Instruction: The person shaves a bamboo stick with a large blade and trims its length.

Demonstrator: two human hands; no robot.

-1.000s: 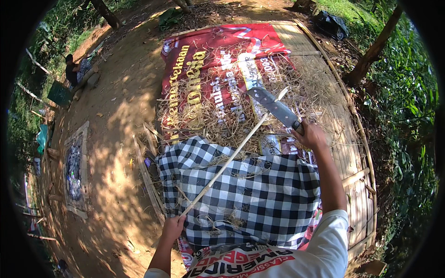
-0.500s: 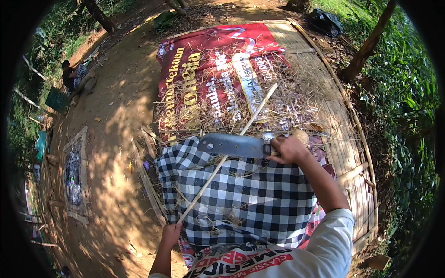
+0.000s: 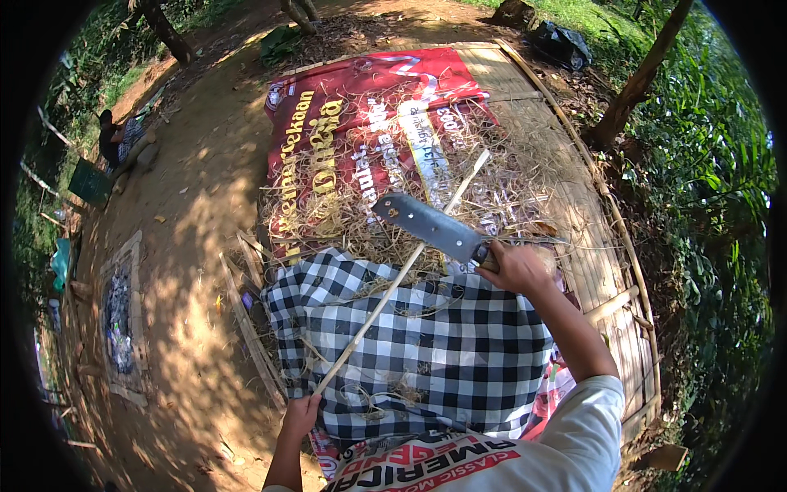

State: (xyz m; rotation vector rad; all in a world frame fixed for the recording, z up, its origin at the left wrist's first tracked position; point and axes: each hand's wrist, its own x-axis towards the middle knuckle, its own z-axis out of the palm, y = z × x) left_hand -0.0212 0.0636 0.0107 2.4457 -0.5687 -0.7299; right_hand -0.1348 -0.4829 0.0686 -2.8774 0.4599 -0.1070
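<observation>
Bamboo strip (image 3: 393, 287) lies slanted across the black-and-white checked cloth (image 3: 426, 344), its near end pinched in the left hand (image 3: 300, 414) fingers, while the right hand (image 3: 515, 266), fingers wrapped round the handle, rests the broad knife (image 3: 426, 225) on it, judged mid-shaving; the next stroke calls for a steady grip.

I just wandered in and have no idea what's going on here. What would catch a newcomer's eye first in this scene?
Probably the broad knife gripped in the right hand, its blade crossing a long thin stick whose near end the left hand holds. Beneath them a black-and-white checked cloth covers the lap. Beyond it, a big red banner strewn with straw-like shavings lies on a bamboo platform.
</observation>
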